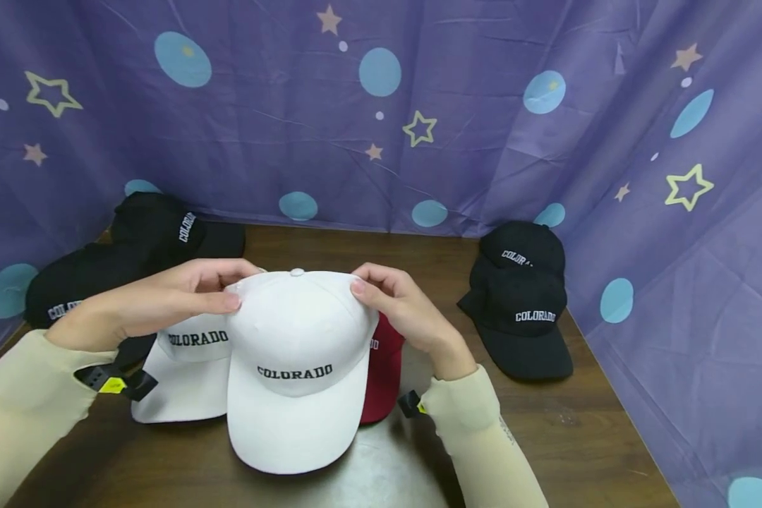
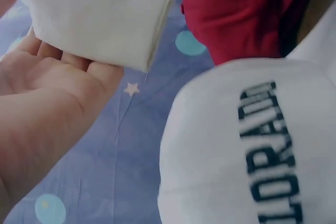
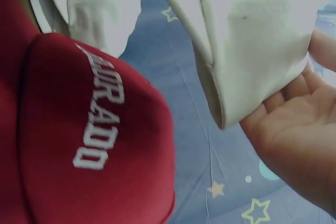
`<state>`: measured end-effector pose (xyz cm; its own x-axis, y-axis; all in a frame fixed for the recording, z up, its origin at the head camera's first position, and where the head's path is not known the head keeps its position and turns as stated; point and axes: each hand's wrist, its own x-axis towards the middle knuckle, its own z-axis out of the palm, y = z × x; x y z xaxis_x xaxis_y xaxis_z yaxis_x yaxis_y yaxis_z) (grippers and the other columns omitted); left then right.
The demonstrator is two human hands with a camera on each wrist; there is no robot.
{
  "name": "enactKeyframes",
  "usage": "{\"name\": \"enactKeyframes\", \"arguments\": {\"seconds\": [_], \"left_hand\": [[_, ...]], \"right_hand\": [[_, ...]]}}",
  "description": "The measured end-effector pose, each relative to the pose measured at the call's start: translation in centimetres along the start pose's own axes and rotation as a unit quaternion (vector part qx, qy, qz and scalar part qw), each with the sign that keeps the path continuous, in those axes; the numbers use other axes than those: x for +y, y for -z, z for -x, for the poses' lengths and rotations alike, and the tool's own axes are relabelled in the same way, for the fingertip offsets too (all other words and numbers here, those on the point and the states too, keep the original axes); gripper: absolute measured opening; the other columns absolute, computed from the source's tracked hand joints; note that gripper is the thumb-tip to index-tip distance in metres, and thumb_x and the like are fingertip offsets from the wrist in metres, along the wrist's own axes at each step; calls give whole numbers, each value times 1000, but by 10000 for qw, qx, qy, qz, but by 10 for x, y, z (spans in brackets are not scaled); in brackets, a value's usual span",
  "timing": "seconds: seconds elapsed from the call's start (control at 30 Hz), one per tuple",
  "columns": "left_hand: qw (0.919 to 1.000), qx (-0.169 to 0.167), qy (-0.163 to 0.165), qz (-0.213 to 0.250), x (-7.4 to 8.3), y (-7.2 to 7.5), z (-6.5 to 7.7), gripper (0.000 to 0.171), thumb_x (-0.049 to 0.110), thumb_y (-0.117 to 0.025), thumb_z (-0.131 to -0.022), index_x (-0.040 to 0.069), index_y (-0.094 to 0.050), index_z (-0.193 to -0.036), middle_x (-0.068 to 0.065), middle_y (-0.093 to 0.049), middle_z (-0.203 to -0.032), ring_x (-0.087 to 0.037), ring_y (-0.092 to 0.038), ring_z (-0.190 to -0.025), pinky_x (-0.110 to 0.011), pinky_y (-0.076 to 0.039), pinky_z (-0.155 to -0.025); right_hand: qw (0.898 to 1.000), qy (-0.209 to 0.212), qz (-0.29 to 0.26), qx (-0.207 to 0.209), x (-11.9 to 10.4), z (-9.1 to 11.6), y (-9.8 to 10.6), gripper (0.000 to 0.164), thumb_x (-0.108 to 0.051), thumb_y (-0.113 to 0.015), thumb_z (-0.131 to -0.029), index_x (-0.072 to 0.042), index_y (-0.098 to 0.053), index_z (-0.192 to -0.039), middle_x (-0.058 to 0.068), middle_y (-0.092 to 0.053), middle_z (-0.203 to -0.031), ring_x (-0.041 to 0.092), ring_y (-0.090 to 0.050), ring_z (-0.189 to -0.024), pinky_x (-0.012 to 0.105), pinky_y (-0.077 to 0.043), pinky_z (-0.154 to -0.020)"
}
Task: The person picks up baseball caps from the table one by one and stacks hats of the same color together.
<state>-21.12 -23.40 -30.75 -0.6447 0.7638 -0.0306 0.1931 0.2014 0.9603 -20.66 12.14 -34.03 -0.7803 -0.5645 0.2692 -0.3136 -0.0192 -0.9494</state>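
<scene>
A white baseball cap (image 1: 297,331) lettered COLORADO is held up in the middle of the head view, brim toward me. My left hand (image 1: 159,293) grips the left side of its crown, thumb in front and fingers behind. On the opposite side my right hand (image 1: 413,310) pinches the crown the same way. Both wrist views show the fingers curled under the held cap's white cloth. Behind it on the left lies a second white cap (image 1: 190,384), and to the right a red cap (image 1: 384,370), mostly hidden in the head view but lettered in the right wrist view.
Black caps (image 1: 159,226) sit at the back left of the wooden table (image 1: 355,247). Two overlapping black caps (image 1: 523,303) lie at the right. A purple curtain (image 1: 470,85) with stars and dots hangs behind and along the sides.
</scene>
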Motion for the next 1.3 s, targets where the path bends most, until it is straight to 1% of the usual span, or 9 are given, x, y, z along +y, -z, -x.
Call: {"name": "enactKeyframes", "arguments": {"seconds": [0.1,0.2,0.43,0.63,0.7,0.83,0.97,1.13,1.3], "left_hand": [[9998,-59,-163,31,-4,5,8,41,0,-50,-108,3,-53,-148,-17,-65,-139,-27,-67,-120,-35,-56,-101],[9998,29,-178,18,-6,10,17,42,-2,-48,-108,3,-52,-149,-16,-65,-140,-26,-67,-121,-34,-56,-101],[9996,265,-36,-16,-14,27,39,43,-4,-42,-109,1,-50,-151,-18,-66,-140,-27,-68,-123,-29,-51,-104],[9980,562,99,-264,-19,49,59,45,-4,-39,-110,1,-47,-153,-17,-64,-145,-25,-65,-129,-24,-47,-104],[9970,676,198,-332,-21,56,65,45,-4,-38,-110,1,-46,-154,-16,-63,-147,-23,-64,-130,-24,-48,-102],[9955,769,385,-408,-30,69,76,46,-1,-36,-112,3,-44,-157,-13,-62,-149,-19,-61,-134,-25,-49,-99],[9946,799,558,-364,-41,80,82,46,1,-34,-113,5,-42,-159,-9,-62,-151,-16,-60,-136,-25,-49,-98],[9935,849,671,-352,-54,88,86,46,2,-33,-114,5,-41,-159,-6,-60,-152,-15,-59,-136,-26,-50,-97],[9907,950,805,-554,-63,94,89,46,4,-35,-114,9,-43,-159,-2,-61,-151,-9,-57,-137,-23,-47,-94]], "right_hand": [[9998,-146,111,37,0,-1,-7,18,-14,-58,-108,1,-69,-111,8,-66,-104,21,-60,-99,31,-53,-78],[9992,-306,263,2,-2,-4,-15,19,-17,-59,-108,-2,-70,-113,8,-68,-105,20,-61,-99,31,-55,-78],[9969,-663,369,-199,-10,-19,-33,21,-26,-62,-108,-9,-70,-117,6,-68,-108,17,-62,-103,32,-56,-84],[9947,-668,428,-658,-17,-39,-47,25,-23,-70,-102,-11,-64,-124,7,-70,-107,18,-68,-98,31,-59,-85],[9938,-699,494,-710,-17,-47,-53,27,-24,-73,-101,-13,-63,-124,4,-71,-107,16,-68,-97,29,-59,-86],[9918,-824,734,-643,-12,-61,-65,29,-28,-74,-101,-16,-63,-124,-1,-69,-110,12,-66,-100,26,-58,-86],[9889,-938,1036,-509,-4,-71,-77,33,-32,-72,-101,-16,-61,-128,-4,-65,-113,9,-62,-103,24,-57,-86],[9871,-1045,1161,-361,6,-78,-88,39,-35,-72,-101,-15,-61,-132,-5,-63,-116,8,-61,-104,23,-56,-85],[9840,-1144,1342,-255,14,-83,-96,43,-37,-71,-101,-13,-60,-135,-5,-62,-120,6,-59,-104,22,-55,-84]]}}
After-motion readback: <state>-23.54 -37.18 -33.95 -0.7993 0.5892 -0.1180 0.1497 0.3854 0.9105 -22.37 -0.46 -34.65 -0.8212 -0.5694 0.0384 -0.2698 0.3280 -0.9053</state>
